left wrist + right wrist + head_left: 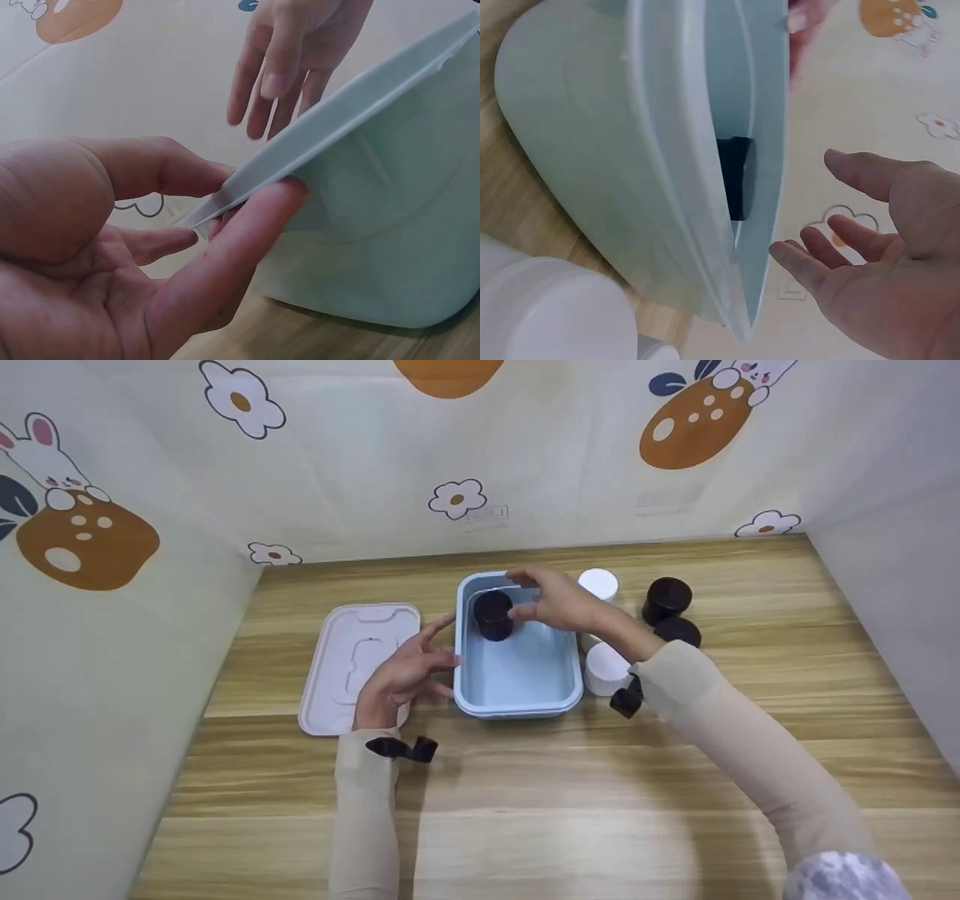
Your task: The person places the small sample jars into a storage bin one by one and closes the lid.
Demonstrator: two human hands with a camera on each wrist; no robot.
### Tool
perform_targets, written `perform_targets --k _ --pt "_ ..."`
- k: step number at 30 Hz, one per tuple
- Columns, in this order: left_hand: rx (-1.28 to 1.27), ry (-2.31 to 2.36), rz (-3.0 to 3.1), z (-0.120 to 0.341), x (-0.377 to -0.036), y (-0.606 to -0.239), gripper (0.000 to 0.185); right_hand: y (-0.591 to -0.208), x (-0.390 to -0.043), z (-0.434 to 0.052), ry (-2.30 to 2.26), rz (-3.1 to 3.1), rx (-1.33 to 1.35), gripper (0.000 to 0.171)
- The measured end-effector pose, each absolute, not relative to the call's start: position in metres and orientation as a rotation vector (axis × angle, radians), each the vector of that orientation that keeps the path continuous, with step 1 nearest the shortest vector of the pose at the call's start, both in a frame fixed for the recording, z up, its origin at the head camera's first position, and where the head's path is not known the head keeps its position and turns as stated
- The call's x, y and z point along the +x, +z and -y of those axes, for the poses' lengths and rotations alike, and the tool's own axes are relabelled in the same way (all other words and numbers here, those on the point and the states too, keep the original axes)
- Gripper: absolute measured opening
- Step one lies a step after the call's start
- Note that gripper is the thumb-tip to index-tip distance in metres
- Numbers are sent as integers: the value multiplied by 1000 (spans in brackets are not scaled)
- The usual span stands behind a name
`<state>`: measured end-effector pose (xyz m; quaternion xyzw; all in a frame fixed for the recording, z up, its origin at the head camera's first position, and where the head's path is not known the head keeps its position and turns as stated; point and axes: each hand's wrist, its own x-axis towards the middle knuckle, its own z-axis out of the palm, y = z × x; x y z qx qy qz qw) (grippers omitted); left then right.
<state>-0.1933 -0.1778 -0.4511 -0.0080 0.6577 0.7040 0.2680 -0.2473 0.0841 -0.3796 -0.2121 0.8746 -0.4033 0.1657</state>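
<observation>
A pale blue plastic bin (517,682) stands on the table with one black jar (493,615) upright inside, near its far left corner. My left hand (409,667) is at the bin's left side, its spread fingers touching the rim, as the left wrist view also shows. Over the far right part of the bin is my right hand (559,600), its fingers apart and nothing between them. In the right wrist view a gap separates these fingers from the black jar. White jars (607,667) stand along the bin's right side, some partly hidden by my right arm.
A light-coloured lid (360,660) lies on the wooden table (525,787), left of the bin and partly under my left hand. Two more black jars (667,598) stand at the right, beyond the white ones. Patterned sheeting (337,487) rises behind the table.
</observation>
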Motion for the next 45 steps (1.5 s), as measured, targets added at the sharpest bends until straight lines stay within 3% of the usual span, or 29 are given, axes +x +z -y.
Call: perform_targets --k 15,26,45 --pt "-48 1910 -1746 175 -192 -454 79 -373 -215 -189 -1756 -2514 -360 42" --pt "-26 1938 -1713 177 -193 -454 81 -395 -191 -247 -2103 -2392 -363 43" --pt "7 1940 -1710 178 -195 -455 80 -457 -197 -305 -1997 -2312 -349 46"
